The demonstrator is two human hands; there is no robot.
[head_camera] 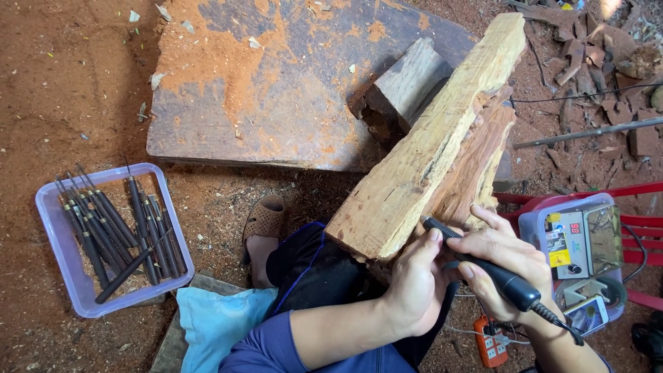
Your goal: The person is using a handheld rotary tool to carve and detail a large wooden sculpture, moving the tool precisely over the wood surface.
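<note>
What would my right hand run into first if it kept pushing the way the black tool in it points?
Probably the wood block. The right hand aims the black rotary tool up and left, its tip already at the reddish carved side, beside the left hand. Exact contact is unclear.

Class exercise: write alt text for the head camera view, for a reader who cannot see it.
A seated person's right hand holds a black rotary tool against a long rough log propped over their lap, while the left hand steadies its near end. A tray of chisels lies to the left on red dirt, and a control box sits to the right.
</note>
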